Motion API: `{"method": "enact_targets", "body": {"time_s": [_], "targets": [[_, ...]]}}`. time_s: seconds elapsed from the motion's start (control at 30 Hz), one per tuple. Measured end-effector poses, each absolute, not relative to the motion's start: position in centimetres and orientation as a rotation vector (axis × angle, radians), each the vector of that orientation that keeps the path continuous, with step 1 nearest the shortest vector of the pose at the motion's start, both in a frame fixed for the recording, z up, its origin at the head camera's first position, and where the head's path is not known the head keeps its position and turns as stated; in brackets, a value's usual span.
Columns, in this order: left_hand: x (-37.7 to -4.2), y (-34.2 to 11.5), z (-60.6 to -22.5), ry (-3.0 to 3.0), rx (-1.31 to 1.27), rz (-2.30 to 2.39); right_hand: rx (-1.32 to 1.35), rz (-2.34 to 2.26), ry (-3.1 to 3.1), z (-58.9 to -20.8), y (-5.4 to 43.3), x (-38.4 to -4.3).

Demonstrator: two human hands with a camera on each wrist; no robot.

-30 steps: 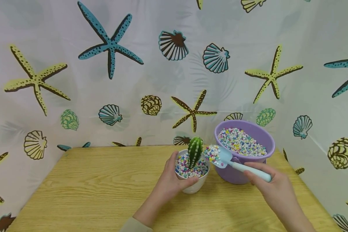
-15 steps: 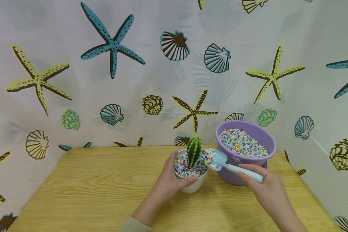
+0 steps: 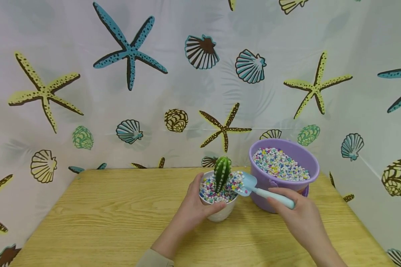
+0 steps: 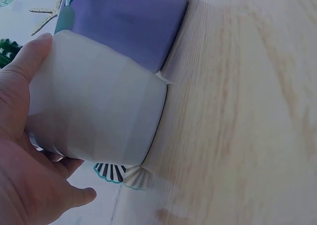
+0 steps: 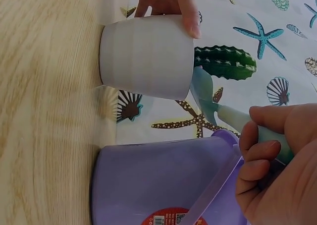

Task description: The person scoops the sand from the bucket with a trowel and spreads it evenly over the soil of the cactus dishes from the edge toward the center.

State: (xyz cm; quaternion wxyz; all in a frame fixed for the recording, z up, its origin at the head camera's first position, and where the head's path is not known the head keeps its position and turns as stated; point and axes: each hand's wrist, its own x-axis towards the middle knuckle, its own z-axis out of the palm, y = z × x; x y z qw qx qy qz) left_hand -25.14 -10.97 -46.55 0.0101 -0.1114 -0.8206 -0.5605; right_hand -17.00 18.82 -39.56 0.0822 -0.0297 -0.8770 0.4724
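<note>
A white pot [image 3: 220, 214] stands on the table with a green cactus [image 3: 222, 173] upright in it, ringed by multicoloured pebbles [image 3: 209, 193]. My left hand [image 3: 195, 207] grips the pot from the left, thumb along its near side. In the left wrist view that thumb lies at the rim of the pot [image 4: 99, 101]. My right hand [image 3: 297, 213] holds a light-blue trowel [image 3: 274, 196] by its handle. The blade carries pebbles and its tip overlaps the pot's right rim. In the right wrist view the trowel blade [image 5: 203, 93] sits at the rim, close by the cactus [image 5: 225, 62].
A purple bucket [image 3: 264, 174] full of the same pebbles stands just right of the pot, its handle hanging down the side. The wooden table [image 3: 120, 207] stretches to the left. Behind it hangs a white curtain [image 3: 173, 85] printed with starfish and shells.
My right hand has moved left with the trowel, from beside the bucket to the pot's rim, and the pebbles on the blade now meet those in the pot. My left hand keeps its grip.
</note>
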Motion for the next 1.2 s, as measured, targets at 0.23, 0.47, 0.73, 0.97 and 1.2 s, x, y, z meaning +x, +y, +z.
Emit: {"method": "enact_targets", "body": {"time_s": [0.23, 0.47, 0.73, 0.97, 1.2], "targets": [[-25.2, -11.0, -46.5, -2.572, -0.352, -1.740, 0.010, 1.206, -2.628, -39.7, 18.3, -17.1], [-25.3, -11.0, -46.5, -2.583, -0.351, -1.723, 0.091, 1.021, -2.614, -39.6, 17.9, -17.1], [-25.3, -11.0, -46.6, -2.587, -0.340, -1.720, 0.169, 0.861, -2.579, -39.0, 17.3, -17.0], [-25.2, -11.0, -46.6, -2.569, -0.337, -1.721, 0.209, 0.763, -2.541, -38.8, 17.0, -16.8], [-25.2, -10.7, -46.7, -2.534, -0.331, -1.720, 0.238, 0.663, -2.486, -39.0, 16.5, -16.8]]}}
